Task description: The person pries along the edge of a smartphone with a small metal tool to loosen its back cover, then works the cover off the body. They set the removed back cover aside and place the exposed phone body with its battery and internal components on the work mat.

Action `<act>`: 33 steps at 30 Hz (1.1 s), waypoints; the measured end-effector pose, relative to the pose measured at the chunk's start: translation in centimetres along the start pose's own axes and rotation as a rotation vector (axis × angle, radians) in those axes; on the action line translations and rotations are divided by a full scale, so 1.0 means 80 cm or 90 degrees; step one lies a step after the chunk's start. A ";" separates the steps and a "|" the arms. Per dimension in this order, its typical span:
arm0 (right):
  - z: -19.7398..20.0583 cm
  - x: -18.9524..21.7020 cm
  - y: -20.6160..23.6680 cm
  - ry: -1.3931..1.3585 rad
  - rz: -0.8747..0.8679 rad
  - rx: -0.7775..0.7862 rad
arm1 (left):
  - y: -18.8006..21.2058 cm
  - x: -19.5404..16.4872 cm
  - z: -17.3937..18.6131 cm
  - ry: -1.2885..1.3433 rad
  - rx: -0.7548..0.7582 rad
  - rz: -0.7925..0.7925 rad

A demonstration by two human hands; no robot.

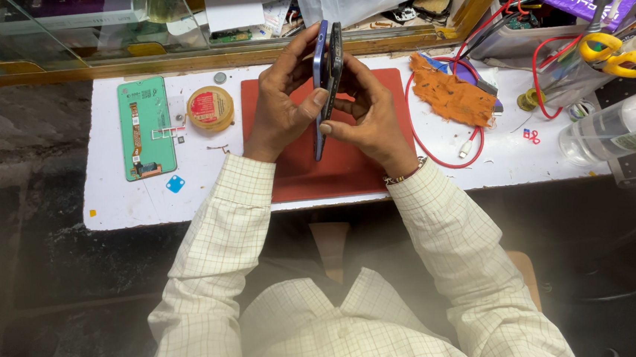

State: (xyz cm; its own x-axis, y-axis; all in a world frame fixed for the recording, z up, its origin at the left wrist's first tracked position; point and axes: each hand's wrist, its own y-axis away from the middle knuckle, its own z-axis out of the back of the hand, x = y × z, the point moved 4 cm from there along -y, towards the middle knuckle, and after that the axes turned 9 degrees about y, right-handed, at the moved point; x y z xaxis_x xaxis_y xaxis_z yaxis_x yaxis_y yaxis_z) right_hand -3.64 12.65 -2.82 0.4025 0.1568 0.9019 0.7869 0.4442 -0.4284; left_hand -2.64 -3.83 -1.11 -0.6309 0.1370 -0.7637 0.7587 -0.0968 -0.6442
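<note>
Both my hands hold a blue smartphone (321, 66) edge-on above a red work mat (295, 169). The phone's dark screen panel (336, 58) is parted from the blue body along the far end. My left hand (283, 103) wraps the blue body, thumb pressed on its edge. My right hand (369, 111) grips the screen side, fingers curled against it. Both sleeves are cream checked cloth.
On the white bench (118, 200) lie a green phone panel with a flex cable (146, 127), a round tape roll (210, 108), an orange cloth (452, 96), a red cable (436, 155), yellow-handled scissors (615, 55) and a clear plastic bottle (613, 132). A glass case (99, 30) stands behind.
</note>
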 end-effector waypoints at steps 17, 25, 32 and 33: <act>0.000 0.000 0.001 -0.046 -0.021 -0.014 | 0.004 0.002 0.003 0.066 0.023 0.051; 0.000 0.000 0.000 -0.031 -0.008 -0.009 | 0.003 -0.002 0.004 -0.040 0.059 -0.007; -0.003 0.003 0.002 -0.022 0.007 -0.018 | 0.002 -0.006 0.001 -0.071 0.060 -0.022; -0.003 0.004 0.003 -0.020 0.010 -0.021 | 0.001 -0.007 0.001 -0.069 0.060 -0.022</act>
State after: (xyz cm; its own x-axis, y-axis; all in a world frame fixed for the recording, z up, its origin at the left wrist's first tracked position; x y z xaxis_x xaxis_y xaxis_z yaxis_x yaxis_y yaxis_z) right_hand -3.24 12.55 -2.65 0.3997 0.1915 0.8964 0.7960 0.4124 -0.4430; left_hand -2.22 -3.98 -0.76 -0.6737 0.0353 -0.7382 0.7211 -0.1870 -0.6671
